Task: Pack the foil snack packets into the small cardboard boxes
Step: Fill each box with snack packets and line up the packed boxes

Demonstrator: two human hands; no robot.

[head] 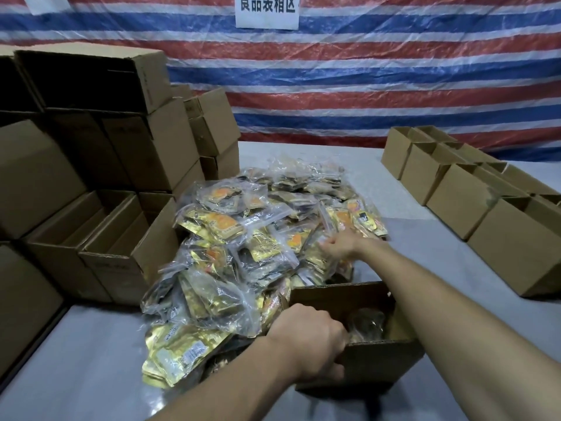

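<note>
The small cardboard box (373, 360) is stood open on the counter (91, 344), pressed against the near edge of the heaped foil snack packets (243, 238), and its left wall is gripped by the left hand (309, 341), whose fingers are curled over the rim. The right hand (335, 247) is reached out over the box and closed on the foil snack packets at the heap's right side, where a clear wrapper appears to be pinched. Something glossy (367, 323) is already seen inside the box, though it cannot be made out. The step is judged best done if the box is kept braced so that it is not shoved aside. Only what can be lifted cleanly should be taken, since the slippery wrappers are likely to drag neighbours off the heap. Packets should be laid flat so that the box fills evenly. Further open boxes (455, 205) are lined up to the right.
</note>
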